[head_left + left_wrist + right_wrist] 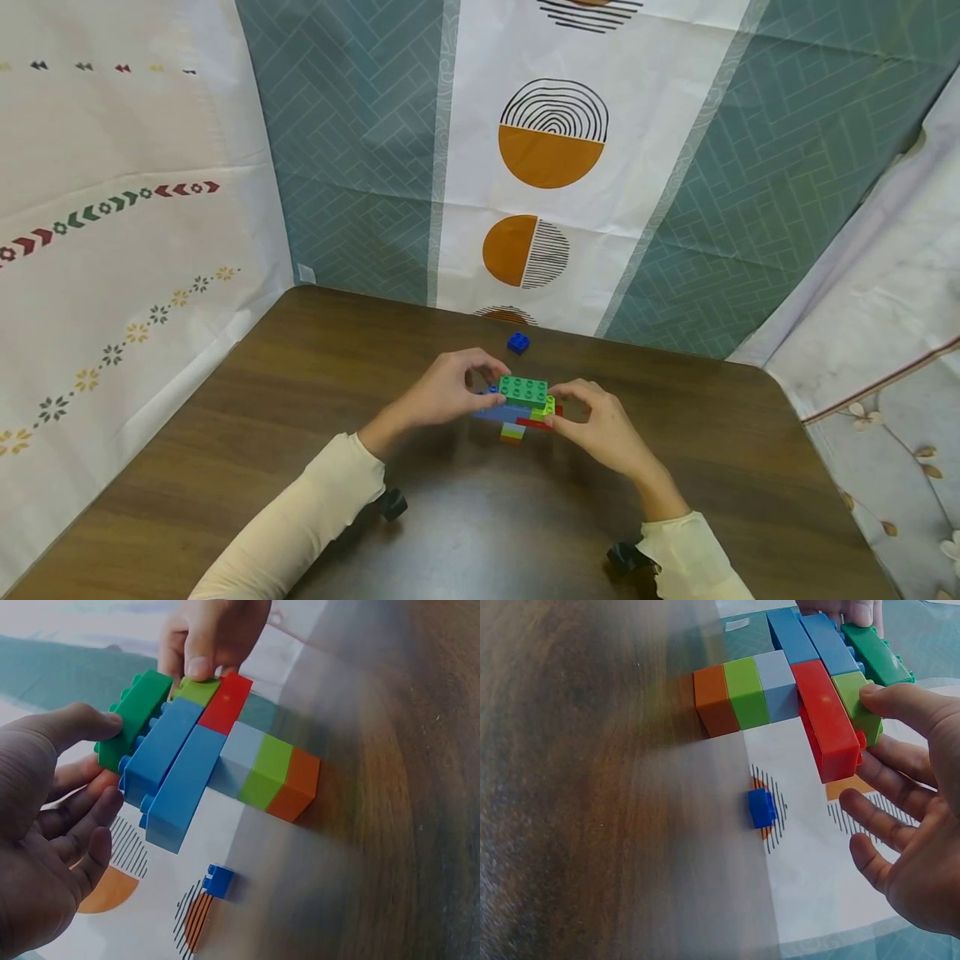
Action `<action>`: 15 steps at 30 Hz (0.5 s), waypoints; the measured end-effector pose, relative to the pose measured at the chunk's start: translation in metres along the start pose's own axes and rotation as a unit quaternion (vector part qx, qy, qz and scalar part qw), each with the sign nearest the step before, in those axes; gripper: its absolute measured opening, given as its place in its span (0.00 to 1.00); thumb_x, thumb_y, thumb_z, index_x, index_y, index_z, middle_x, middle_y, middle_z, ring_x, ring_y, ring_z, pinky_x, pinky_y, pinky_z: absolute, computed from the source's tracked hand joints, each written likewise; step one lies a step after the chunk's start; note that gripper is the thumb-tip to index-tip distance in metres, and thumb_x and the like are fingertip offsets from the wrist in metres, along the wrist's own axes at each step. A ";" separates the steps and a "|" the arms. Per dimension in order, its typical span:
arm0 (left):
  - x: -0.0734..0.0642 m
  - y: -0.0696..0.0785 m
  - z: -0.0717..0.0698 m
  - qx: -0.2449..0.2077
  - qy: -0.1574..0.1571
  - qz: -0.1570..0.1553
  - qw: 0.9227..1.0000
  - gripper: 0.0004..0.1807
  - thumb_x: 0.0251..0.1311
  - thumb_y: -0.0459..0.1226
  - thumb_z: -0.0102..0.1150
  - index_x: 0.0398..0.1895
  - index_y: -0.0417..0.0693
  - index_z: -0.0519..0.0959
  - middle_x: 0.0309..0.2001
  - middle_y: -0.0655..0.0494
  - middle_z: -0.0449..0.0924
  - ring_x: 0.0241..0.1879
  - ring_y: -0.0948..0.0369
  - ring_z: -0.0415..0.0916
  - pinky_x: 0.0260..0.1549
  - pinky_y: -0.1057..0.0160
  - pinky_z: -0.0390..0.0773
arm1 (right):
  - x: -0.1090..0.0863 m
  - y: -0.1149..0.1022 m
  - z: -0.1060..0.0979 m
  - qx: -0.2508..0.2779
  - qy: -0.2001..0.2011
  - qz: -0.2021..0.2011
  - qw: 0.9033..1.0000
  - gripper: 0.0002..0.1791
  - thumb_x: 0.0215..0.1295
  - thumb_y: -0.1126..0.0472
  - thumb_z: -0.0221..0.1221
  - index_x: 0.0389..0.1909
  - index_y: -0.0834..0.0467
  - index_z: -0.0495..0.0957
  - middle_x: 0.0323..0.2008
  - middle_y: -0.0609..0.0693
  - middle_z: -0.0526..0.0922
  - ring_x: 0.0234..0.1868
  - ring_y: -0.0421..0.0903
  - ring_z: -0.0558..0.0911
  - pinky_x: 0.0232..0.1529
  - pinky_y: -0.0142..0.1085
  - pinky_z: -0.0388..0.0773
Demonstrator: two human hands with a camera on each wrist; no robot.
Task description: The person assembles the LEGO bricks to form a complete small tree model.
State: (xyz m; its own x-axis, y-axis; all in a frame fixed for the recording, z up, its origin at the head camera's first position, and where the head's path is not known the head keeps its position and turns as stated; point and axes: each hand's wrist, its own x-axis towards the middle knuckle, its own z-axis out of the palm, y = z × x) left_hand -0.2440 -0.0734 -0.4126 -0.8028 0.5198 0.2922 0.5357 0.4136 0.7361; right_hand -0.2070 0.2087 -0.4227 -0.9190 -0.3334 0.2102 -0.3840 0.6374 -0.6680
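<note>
A toy-brick structure stands on the table between both hands. Its narrow column has an orange brick [295, 786] at the bottom, then a lime one and a pale blue brick [235, 759]. Wider layers above hold two long blue bricks [180, 791], a red brick [825, 720] and a lime brick [855, 701]. My left hand [452, 387] pinches a long green brick [523, 390] over the top layer; blue studs show in the gap beneath it. With thumb and finger, my right hand [603, 423] pinches the lime brick at the structure's right end.
A small dark blue brick [517, 342] lies by itself behind the structure, near the back edge of the brown wooden table [360, 333]. Patterned cloths [360, 167] hang behind the table and at both sides.
</note>
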 end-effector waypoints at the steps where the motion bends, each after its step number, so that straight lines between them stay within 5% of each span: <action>1: 0.000 0.000 0.001 0.000 -0.001 0.001 1.000 0.18 0.59 0.40 0.74 0.52 0.52 0.84 0.45 0.57 0.85 0.44 0.61 0.77 0.37 0.68 0.78 | 0.000 0.000 0.000 0.000 0.000 -0.001 1.000 0.19 0.63 0.53 0.71 0.54 0.49 0.83 0.49 0.44 0.85 0.54 0.48 0.80 0.55 0.51 0.78; 10: -0.001 0.000 0.003 -0.003 -0.003 0.007 1.000 0.19 0.58 0.39 0.75 0.52 0.50 0.84 0.47 0.56 0.84 0.43 0.60 0.76 0.37 0.69 0.80 | 0.001 0.002 0.001 -0.005 0.000 0.001 1.000 0.19 0.63 0.53 0.72 0.55 0.49 0.83 0.50 0.44 0.85 0.54 0.48 0.80 0.54 0.50 0.78; 15: -0.001 0.000 0.003 -0.010 -0.007 0.006 1.000 0.18 0.58 0.39 0.74 0.52 0.49 0.83 0.47 0.56 0.84 0.46 0.53 0.79 0.39 0.64 0.83 | 0.002 0.003 0.000 -0.005 0.001 -0.005 1.000 0.20 0.63 0.53 0.71 0.55 0.48 0.83 0.51 0.44 0.85 0.55 0.49 0.80 0.54 0.52 0.78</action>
State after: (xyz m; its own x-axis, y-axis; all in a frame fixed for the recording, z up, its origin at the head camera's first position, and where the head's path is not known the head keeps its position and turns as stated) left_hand -0.2428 -0.0722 -0.4147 -0.7927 0.5349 0.2924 0.5395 0.3922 0.7451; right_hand -0.2097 0.2099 -0.4248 -0.9155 -0.3386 0.2171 -0.3934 0.6418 -0.6582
